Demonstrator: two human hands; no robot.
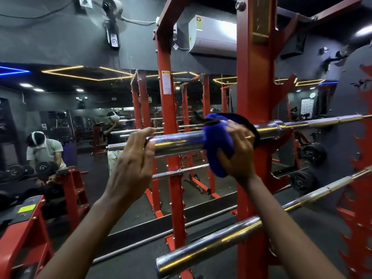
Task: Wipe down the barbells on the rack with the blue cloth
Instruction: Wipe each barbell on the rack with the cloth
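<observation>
A chrome barbell point(179, 143) lies across the red rack point(253, 93) at chest height, its thick sleeve pointing left. My left hand point(134, 160) grips the end of that sleeve. My right hand point(239, 154) presses a blue cloth point(216, 146) around the sleeve, just left of the rack upright. A second chrome barbell point(209, 240) rests lower on the rack, its sleeve end near the bottom of the view.
A large wall mirror point(80, 117) behind the rack reflects red racks and two people. A red bench frame point(24, 228) stands at lower left. An air conditioner point(213, 35) hangs on the wall above. Black weight plates point(313, 155) sit right of the upright.
</observation>
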